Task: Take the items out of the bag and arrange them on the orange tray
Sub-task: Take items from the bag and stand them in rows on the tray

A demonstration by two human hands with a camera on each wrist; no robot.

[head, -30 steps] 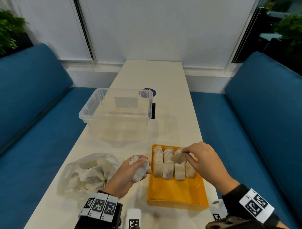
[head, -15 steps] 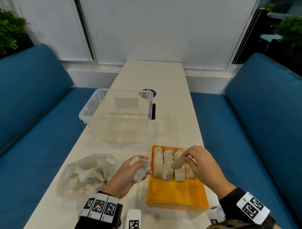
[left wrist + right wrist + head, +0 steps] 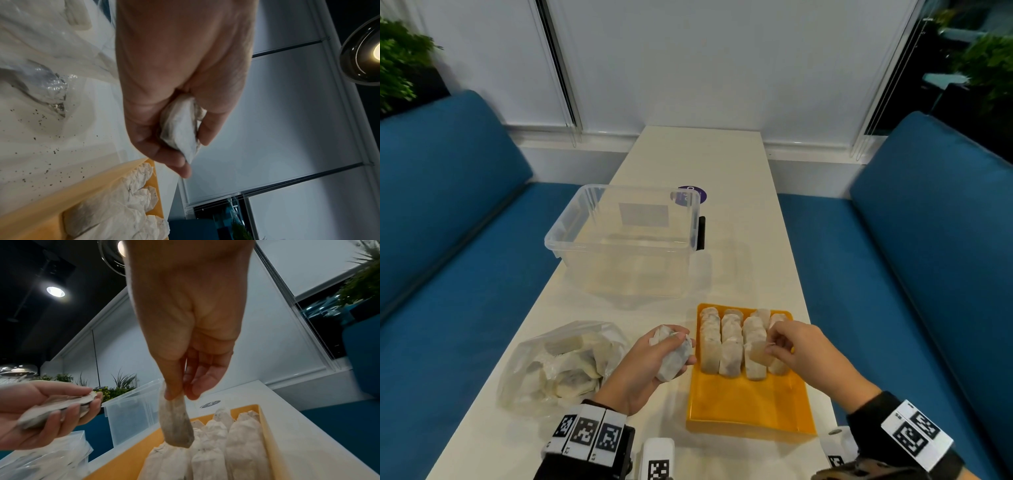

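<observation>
The orange tray (image 3: 743, 404) lies at the table's near right with several rows of white tea bags (image 3: 729, 342) in its far half. My right hand (image 3: 774, 346) pinches one tea bag (image 3: 176, 421) by its top, and it hangs just above the rows (image 3: 207, 456). My left hand (image 3: 671, 349) grips a small bundle of tea bags (image 3: 674, 359) just left of the tray; the left wrist view shows the fingers curled round the bundle (image 3: 180, 129). The clear plastic bag (image 3: 561, 363) with more tea bags lies to the left.
An empty clear plastic tub (image 3: 623, 240) stands on the white table (image 3: 739, 212) beyond the tray and bag. A purple round sticker (image 3: 697, 193) lies behind it. Blue benches (image 3: 893, 274) run along both sides. Dark specks (image 3: 41, 146) dot the table near the bag.
My right hand has come nearer and lower with its tea bag, from the far end of the rows to their near end. The left hand has stayed put.
</observation>
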